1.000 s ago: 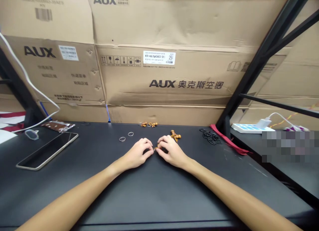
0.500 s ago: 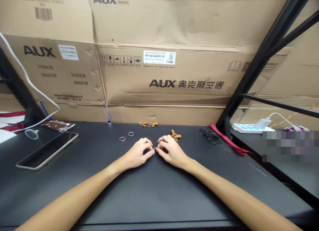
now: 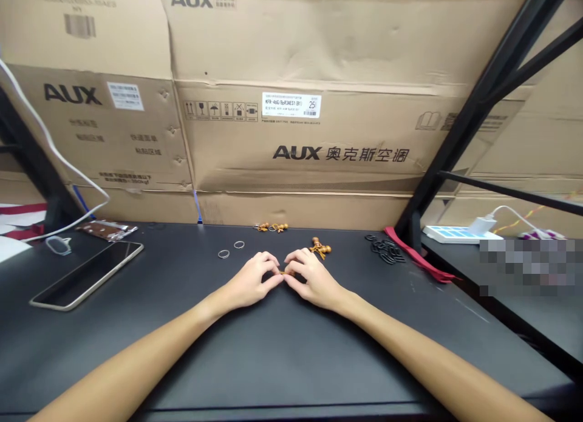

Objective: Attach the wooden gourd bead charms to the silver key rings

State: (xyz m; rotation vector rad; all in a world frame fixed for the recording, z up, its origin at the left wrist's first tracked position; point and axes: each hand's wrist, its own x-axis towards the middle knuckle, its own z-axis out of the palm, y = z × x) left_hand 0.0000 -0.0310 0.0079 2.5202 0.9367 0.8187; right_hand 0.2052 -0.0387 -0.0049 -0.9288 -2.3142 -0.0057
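Note:
Over the middle of the black table, my left hand (image 3: pixel 254 280) and my right hand (image 3: pixel 313 277) meet fingertip to fingertip. A short orange-brown cord (image 3: pixel 283 272) shows between them. The right fingers are closed on the corded pendant it belongs to, whose body is mostly covered by the hand. My left thumb and index finger pinch at the cord's other end, on a small key ring almost wholly hidden by the fingertips. Just behind the right hand lie loose wooden gourd pendants (image 3: pixel 321 248) with orange cords.
Two key rings (image 3: pixel 223 254) lie left of the hands. Pendants with rings (image 3: pixel 272 227) sit by the cardboard. A phone (image 3: pixel 86 275) and glasses (image 3: pixel 58 245) are at left; black clasps (image 3: pixel 386 249), a red strap (image 3: pixel 416 255) and a power strip (image 3: pixel 462 234) at right.
The right fingers have shifted slightly and the thumb has come closer to the left thumb. The silvery bit between the fingertips is now covered. The left hand has barely moved.

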